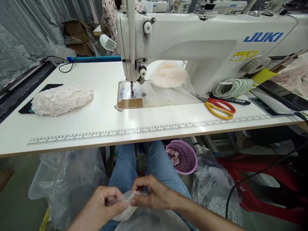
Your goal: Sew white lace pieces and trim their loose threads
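Over my lap, both hands pinch a piece of thin white sheer fabric (126,214) with a lacy edge. My left hand (106,202) is closed on its left side, thumb on top. My right hand (152,194) grips the lacy edge between thumb and fingers, close beside the left. Part of the fabric is hidden behind the fingers and hangs below them. Ahead stands a white sewing machine (173,35), its needle and presser foot (132,89) over the metal plate. No fabric shows under the foot.
Folded white lace (62,99) lies on the table's left. A sheer peach fabric bundle (169,75) sits under the machine arm. Red-and-yellow scissors (218,107) and coiled pale cord (232,88) lie right. A purple basket (186,157) stands below the table edge; a person (110,19) is behind.
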Motion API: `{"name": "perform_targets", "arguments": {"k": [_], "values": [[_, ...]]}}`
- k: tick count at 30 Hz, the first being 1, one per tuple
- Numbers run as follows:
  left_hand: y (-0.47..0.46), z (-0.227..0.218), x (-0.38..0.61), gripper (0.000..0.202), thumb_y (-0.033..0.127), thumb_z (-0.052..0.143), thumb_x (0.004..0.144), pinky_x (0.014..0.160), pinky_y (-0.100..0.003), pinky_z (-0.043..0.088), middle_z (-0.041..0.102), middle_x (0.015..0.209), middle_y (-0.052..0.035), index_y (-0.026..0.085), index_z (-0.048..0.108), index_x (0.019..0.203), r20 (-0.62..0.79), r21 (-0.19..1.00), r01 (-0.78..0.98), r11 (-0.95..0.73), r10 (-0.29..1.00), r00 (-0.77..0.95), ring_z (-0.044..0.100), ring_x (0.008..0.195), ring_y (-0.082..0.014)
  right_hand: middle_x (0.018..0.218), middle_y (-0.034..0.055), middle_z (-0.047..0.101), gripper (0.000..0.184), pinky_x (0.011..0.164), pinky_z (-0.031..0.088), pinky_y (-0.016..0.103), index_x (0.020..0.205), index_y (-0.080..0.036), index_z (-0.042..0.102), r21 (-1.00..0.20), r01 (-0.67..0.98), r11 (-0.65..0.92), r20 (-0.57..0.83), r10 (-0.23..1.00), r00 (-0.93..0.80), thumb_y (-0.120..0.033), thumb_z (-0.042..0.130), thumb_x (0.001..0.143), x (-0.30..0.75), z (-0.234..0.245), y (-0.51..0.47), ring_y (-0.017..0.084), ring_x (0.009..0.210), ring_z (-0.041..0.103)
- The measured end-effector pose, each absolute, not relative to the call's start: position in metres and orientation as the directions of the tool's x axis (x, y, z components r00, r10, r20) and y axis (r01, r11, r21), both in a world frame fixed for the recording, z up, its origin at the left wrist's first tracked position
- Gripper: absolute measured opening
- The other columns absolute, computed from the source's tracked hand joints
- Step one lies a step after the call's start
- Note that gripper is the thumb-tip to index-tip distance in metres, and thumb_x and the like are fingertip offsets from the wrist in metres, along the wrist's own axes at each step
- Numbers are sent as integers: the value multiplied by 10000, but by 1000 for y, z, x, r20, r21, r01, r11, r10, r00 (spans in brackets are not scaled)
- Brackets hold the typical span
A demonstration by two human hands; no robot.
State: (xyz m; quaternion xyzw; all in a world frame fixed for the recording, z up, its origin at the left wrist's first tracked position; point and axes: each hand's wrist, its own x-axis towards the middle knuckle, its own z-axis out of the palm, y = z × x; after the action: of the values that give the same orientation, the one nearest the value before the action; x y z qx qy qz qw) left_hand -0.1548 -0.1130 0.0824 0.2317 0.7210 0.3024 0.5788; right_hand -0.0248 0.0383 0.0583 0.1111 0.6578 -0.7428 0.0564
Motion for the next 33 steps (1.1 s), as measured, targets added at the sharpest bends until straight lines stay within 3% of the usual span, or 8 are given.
{"name": "perform_targets", "arguments": {"k": [10, 14, 20, 27, 33], "values": [[-118, 69, -155, 494, 627, 656, 625, 466, -219, 166, 384, 481, 65, 140, 576, 607, -703, 704, -54, 708, 684, -194, 254, 483, -77, 656, -33, 480, 153, 573, 327, 208, 705, -137, 586, -938, 270, -216, -290, 65, -955, -267, 666, 686, -21, 62, 41, 94, 631, 411], [-117, 72, -153, 502, 634, 642, 645, 471, -222, 157, 359, 493, 70, 136, 580, 642, -706, 707, -100, 700, 688, -171, 239, 492, -77, 658, -36, 481, 209, 571, 331, 208, 738, -142, 607, -933, 287, -216, -303, 41, -952, -311, 703, 661, -21, 62, 40, 94, 630, 416], [-112, 84, -151, 455, 588, 643, 679, 482, -229, 142, 326, 494, 79, 140, 572, 651, -712, 702, -119, 703, 682, -170, 215, 497, -79, 648, -35, 517, 135, 585, 351, 211, 716, -142, 614, -959, 258, -115, -271, 121, -955, -270, 653, 702, -22, 55, 36, 89, 605, 425], [-113, 84, -151, 462, 601, 615, 686, 491, -233, 139, 308, 496, 78, 149, 549, 620, -727, 682, -74, 728, 662, -185, 210, 509, -88, 661, -30, 523, 89, 581, 362, 208, 757, -147, 622, -966, 254, -37, -257, 118, -959, -231, 612, 728, -18, 55, 37, 95, 603, 444], [-113, 84, -149, 466, 615, 593, 695, 488, -234, 140, 281, 490, 83, 160, 539, 608, -718, 687, -35, 725, 671, -185, 199, 505, -91, 659, -41, 513, 163, 558, 345, 197, 781, -163, 617, -968, 252, 13, -249, 110, -962, -306, 659, 716, -17, 54, 36, 92, 596, 435]]}}
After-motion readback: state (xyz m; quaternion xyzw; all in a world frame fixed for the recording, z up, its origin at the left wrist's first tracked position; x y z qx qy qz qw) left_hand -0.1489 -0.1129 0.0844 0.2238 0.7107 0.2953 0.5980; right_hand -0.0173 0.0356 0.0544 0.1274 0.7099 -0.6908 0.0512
